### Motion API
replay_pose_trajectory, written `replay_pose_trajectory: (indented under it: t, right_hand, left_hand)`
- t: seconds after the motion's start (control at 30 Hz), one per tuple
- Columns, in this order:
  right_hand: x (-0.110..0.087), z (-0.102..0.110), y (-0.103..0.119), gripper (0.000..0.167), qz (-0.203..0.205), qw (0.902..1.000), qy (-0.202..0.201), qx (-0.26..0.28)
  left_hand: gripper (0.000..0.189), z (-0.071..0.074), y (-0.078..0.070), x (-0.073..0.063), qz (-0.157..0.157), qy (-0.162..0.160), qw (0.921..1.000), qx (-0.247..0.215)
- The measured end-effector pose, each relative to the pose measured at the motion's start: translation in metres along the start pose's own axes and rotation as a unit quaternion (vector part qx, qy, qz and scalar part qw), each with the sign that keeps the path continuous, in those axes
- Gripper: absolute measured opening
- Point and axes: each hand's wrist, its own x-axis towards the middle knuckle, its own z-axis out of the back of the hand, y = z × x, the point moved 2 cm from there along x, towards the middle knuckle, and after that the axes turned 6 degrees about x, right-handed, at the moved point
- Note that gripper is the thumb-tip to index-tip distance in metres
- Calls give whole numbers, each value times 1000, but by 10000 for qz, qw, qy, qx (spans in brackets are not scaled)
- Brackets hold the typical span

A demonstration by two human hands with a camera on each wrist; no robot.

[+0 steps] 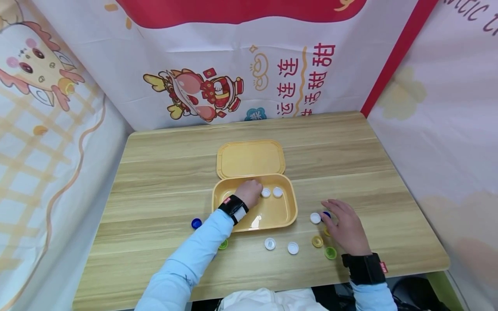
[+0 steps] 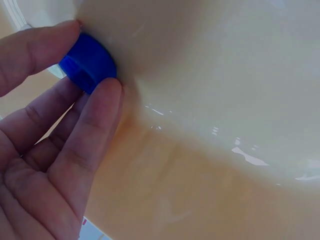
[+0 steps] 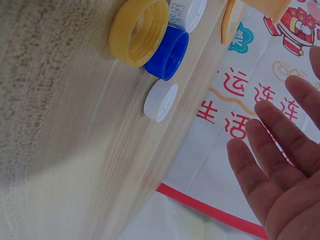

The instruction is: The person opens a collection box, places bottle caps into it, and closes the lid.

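The left hand (image 1: 250, 192) is pinching a blue bottle cap (image 2: 95, 62) inside the yellow box (image 1: 277, 214), the empty right hand (image 1: 347, 228) splaying outside.

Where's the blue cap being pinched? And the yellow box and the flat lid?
Blue cap (image 2: 94, 59): left wrist view, visible middle.
Yellow box (image 1: 274, 211): head view, bare floor.
Flat lid (image 1: 250, 159): head view, flat middle.

On the back cloth (image 1: 218, 43), sideways red Chinese characters (image 1: 305, 82) run in two lines, "运连连" and "生活甜甜". Its blue flower (image 1: 255, 114) bears a white character, unclear. On the right cloth (image 1: 447, 108), brown letters (image 1: 472, 15) show "TIC T", cut by the frame. A white cap (image 3: 195, 14) carries partly hidden print, roughly "60122" over "15 HT3". The wristbands' red tags (image 1: 383, 267) are too small to read.
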Motion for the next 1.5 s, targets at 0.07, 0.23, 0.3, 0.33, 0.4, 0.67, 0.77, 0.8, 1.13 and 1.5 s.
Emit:
replay_pose_trajectory:
  t: [0.07, 0.23, 0.3, 0.33, 0.4, 0.67, 0.77, 0.8, 1.13, 1.5]
  right_hand:
    - [0, 0, 0, 36, 5, 10000, 16, -10]
    - [2, -1, 1, 37, 44, 10000, -8, -24]
    - [2, -1, 1, 37, 26, 10000, 0, -6]
    - [2, -1, 1, 37, 18, 10000, 8, 4]
    - [1, -1, 1, 37, -1, 10000, 20, 1]
    - [0, -1, 2, 37, -54, 10000, 66, 16]
    - [0, -1, 3, 37, -114, 9999, 111, 20]
    - [1, -1, 3, 37, -136, 9998, 125, 13]
    - [1, 0, 5, 37, -154, 9998, 133, -83]
    - [3, 1, 7, 36, -64, 9999, 97, -69]
  left_hand:
    - [7, -1, 0, 0, 4, -29, 10000, 9]
    - [8, -4, 1, 0, 30, -129, 9999, -3]
    - [8, -5, 2, -1, 19, -171, 9999, 1]
    - [8, -6, 2, -1, 10, -181, 9998, 1]
    - [7, -6, 2, -2, -7, -215, 9998, -4]
    - [11, -3, 4, -6, 26, -261, 9993, -248]
    - [10, 2, 6, -10, 61, -268, 9990, -362]
    - [8, 5, 7, -12, 65, -271, 9988, -400]
    - [28, 52, 15, -33, 322, -234, 9946, -957]
    - [38, 80, 36, -70, 737, -816, 9877, -1112]
